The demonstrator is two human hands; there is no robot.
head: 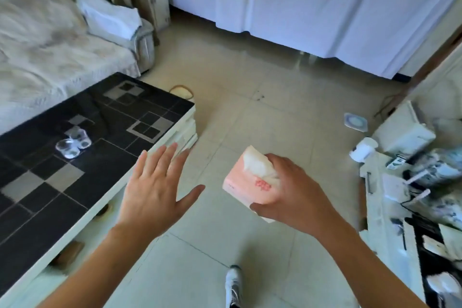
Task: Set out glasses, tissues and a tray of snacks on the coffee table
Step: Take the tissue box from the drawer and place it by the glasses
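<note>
Poking from the right hand's (295, 190) tissue pack (250, 182): tissue.

- One head-worn wide-angle view, looking forward and steeply down at the tiled floor (250, 120).
- Both forearms reach in from the bottom edge, close to the lens.
- The desk (105, 117) runs along the left; curtains (325, 2) hang far ahead.
</note>
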